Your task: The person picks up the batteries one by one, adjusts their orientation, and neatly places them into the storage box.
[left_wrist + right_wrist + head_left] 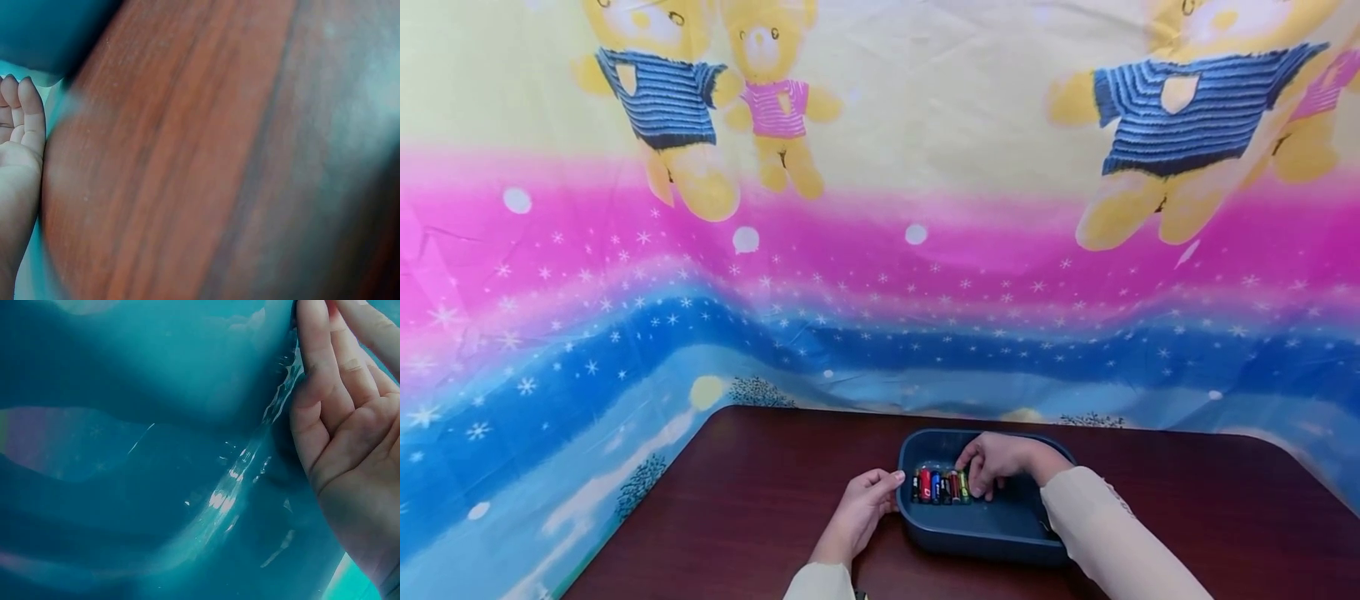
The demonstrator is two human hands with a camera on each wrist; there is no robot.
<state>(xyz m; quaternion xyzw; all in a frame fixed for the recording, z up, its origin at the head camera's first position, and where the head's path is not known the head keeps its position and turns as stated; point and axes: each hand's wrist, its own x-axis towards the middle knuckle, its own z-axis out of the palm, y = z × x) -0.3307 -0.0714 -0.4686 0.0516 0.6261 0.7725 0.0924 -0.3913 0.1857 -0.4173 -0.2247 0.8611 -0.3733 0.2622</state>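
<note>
In the head view, a dark blue-grey plastic bin [977, 540] sits on the table. Several batteries [936, 487] in red, blue, black and yellow-green lie side by side in a row at its left inside. My left hand [865, 504] holds the bin's left wall, thumb at the rim and the other fingers outside and lower. Inside the bin, my right hand [996, 460] reaches in from the right. Its curled fingers are at the yellow-green battery [964, 483] ending the row and partly cover it. The right wrist view shows the hand [350, 431] beside the shiny bin wall [212, 506], its fingertips cut off above.
The bin stands on a dark red-brown wooden table [760, 483] with rounded far corners. Behind the table hangs a printed cloth [880, 275] with bears and snowflakes, which also runs down along the left side.
</note>
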